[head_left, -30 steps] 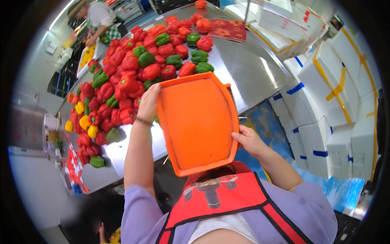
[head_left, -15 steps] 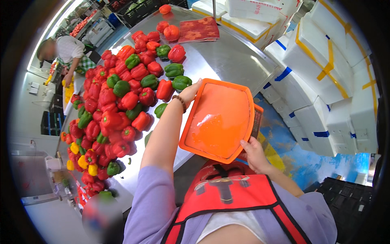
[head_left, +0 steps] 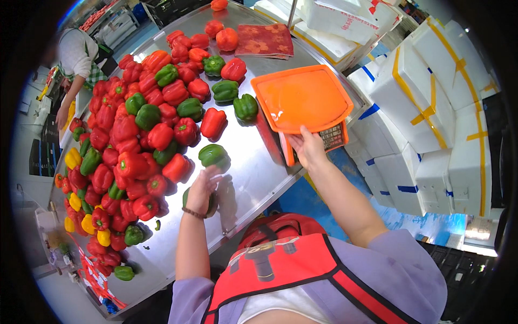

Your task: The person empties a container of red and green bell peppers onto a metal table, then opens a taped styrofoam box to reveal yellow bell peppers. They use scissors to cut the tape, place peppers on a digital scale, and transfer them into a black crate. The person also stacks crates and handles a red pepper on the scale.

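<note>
My right hand point(head_left: 308, 149) grips the near edge of an orange plastic tray point(head_left: 302, 97). The tray lies flat on a scale point(head_left: 330, 137) at the right edge of the steel table point(head_left: 253, 178). My left hand point(head_left: 202, 188) is down on the table, fingers closed over a green pepper point(head_left: 209, 205) near the front edge. Another green pepper point(head_left: 213, 155) lies just beyond that hand. A large pile of red, green and yellow peppers point(head_left: 135, 140) covers the table's left half.
Stacked white foam boxes point(head_left: 431, 108) with yellow and blue tape stand to the right. A red patterned sheet point(head_left: 264, 40) lies at the table's far end. Another person point(head_left: 75, 54) works at the far left. The floor below is blue.
The orange tray, held up in both hands before, now rests on the scale at the right. My left hand let go of it and dropped onto a green pepper.
</note>
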Available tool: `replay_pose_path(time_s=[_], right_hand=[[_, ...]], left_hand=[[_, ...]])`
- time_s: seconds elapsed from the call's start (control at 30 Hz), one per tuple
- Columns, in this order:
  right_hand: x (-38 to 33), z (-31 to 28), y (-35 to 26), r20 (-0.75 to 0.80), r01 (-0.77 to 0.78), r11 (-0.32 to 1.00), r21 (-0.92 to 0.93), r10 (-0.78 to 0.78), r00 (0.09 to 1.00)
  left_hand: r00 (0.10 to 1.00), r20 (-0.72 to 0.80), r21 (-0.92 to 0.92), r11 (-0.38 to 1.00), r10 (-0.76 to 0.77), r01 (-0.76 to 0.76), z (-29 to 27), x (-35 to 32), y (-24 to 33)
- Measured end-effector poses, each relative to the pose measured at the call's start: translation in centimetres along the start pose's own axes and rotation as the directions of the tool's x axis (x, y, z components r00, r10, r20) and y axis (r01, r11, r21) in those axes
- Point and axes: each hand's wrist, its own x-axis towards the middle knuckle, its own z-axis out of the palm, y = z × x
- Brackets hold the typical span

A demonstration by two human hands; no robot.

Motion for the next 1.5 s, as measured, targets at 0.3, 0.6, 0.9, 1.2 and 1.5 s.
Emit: replay_pose_path(time_s=[0.3, 0.6, 0.9, 1.2, 1.5], right_hand=[[7.6, 5.6, 0.4, 0.194, -0.179, 0.966, -0.188, 0.215, 0.957], [12.1, -7.1, -11.0, 0.144, 0.396, 0.715, -0.576, -0.388, 0.91], [18.8, -8.4, -12.5, 0.241, -0.006, 0.931, -0.365, 0.1, 0.965], [21.3, -12.6, -17.0, 0.34, 0.095, 0.905, -0.416, 0.058, 0.939], [10.2, -5.5, -16.7, 0.556, 0.579, 0.634, -0.512, -0.27, 0.786]], left_hand=[[0.988, -0.157, -0.076, 0.997, 0.003, -0.015, 1.5, -1.6, -5.1], [0.874, -0.473, -0.018, 0.991, 0.107, -0.131, 9.7, 0.4, -7.2], [0.889, -0.312, 0.161, 0.941, 0.334, -0.297, 19.9, 13.3, -5.9], [0.897, -0.155, 0.443, 0.841, 0.413, -0.311, 27.0, 11.2, -9.4], [0.437, -0.517, 0.816, 0.578, 0.736, -0.009, 11.4, 3.4, -4.7]])
